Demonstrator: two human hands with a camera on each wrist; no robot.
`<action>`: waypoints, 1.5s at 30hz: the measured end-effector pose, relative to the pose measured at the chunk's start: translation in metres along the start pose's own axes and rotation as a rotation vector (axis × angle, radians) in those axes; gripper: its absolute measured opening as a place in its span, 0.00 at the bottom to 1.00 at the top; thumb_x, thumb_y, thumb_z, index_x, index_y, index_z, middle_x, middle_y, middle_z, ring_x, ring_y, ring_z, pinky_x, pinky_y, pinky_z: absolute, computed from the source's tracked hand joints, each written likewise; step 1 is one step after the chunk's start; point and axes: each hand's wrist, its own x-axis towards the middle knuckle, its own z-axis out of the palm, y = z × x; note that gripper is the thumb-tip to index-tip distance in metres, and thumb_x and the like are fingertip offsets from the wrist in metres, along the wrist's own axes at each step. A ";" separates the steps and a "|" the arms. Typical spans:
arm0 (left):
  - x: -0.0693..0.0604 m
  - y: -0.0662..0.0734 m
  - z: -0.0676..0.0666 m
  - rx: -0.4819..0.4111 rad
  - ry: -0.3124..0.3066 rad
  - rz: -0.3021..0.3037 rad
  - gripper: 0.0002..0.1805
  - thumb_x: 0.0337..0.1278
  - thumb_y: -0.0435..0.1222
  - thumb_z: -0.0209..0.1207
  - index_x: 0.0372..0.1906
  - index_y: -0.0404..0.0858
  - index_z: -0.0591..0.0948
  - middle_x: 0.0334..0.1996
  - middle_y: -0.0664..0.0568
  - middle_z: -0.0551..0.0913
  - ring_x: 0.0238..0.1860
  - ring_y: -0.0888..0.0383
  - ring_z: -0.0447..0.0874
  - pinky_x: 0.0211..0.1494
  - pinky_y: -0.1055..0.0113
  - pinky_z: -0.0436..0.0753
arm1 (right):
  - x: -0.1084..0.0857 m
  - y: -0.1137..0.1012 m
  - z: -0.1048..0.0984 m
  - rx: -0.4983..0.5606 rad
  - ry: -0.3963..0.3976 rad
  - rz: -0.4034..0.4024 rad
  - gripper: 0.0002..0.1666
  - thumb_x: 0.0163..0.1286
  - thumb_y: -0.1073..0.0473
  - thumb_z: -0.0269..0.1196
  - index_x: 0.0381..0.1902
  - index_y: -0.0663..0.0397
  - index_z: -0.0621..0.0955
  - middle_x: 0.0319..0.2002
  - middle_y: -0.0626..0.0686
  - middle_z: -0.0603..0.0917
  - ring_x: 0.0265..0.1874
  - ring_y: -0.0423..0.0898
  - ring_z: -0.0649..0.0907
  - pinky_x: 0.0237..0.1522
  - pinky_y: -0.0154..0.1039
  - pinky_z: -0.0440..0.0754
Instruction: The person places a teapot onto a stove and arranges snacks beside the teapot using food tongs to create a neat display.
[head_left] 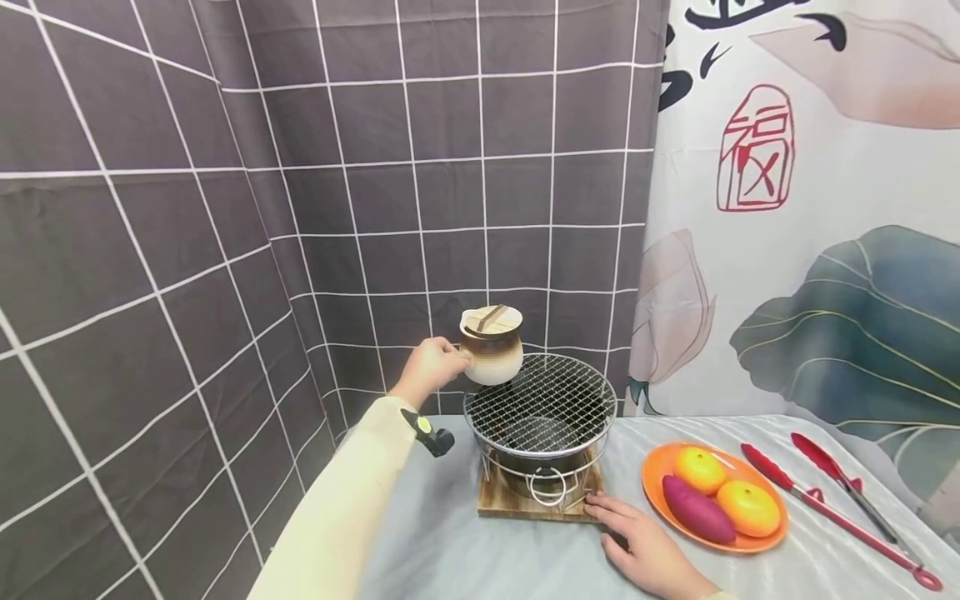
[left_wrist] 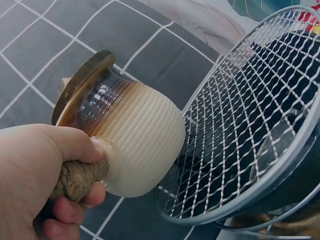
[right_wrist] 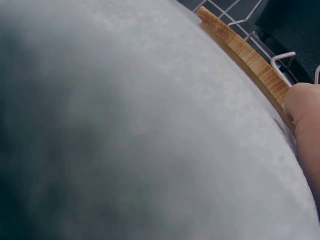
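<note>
Evidently grasped in the left hand (head_left: 431, 367) by a stubby twine-wrapped handle (left_wrist: 80, 177): small ribbed cream-and-brown ceramic pot (head_left: 491, 362) with round wooden lid (head_left: 508, 318), held roughly upright at the far left rim of a round silver wire mesh (head_left: 558, 400), contact uncertain. Resting unclenched on the near right corner of a square brown wooden board (head_left: 510, 503): right hand (head_left: 637, 542). Judged stiff, glaze-slick, breakable, moderately heavy; best taken by the rough handle and kept level, against a possibly loose lid. Outward: pale grey cloth-covered desk (head_left: 442, 550), with orange plate (head_left: 652, 475) of round orange fruits (head_left: 750, 507) and purple sweet potato (head_left: 697, 510); behind, dark grey white-gridded curtain (head_left: 442, 200) and white lotus-print curtain (head_left: 697, 383).
</note>
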 end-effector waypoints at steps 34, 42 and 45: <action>0.007 0.000 0.031 0.048 -0.002 0.051 0.12 0.52 0.43 0.66 0.35 0.38 0.82 0.27 0.51 0.83 0.29 0.54 0.80 0.32 0.62 0.81 | -0.001 0.001 0.004 0.019 0.037 -0.012 0.31 0.49 0.67 0.73 0.55 0.49 0.86 0.57 0.49 0.85 0.57 0.53 0.83 0.69 0.20 0.57; 0.009 0.000 0.032 0.074 -0.015 0.056 0.13 0.54 0.45 0.66 0.35 0.39 0.82 0.29 0.51 0.84 0.32 0.53 0.81 0.36 0.60 0.81 | -0.001 0.001 0.002 0.012 0.044 -0.008 0.31 0.50 0.67 0.73 0.56 0.49 0.86 0.58 0.49 0.84 0.57 0.53 0.83 0.66 0.31 0.68; 0.008 0.000 0.033 0.076 -0.018 0.054 0.13 0.54 0.46 0.66 0.34 0.40 0.81 0.29 0.51 0.84 0.32 0.53 0.81 0.37 0.60 0.81 | -0.002 0.001 0.002 0.014 0.048 -0.010 0.31 0.50 0.67 0.73 0.55 0.49 0.86 0.58 0.49 0.85 0.57 0.53 0.83 0.67 0.29 0.67</action>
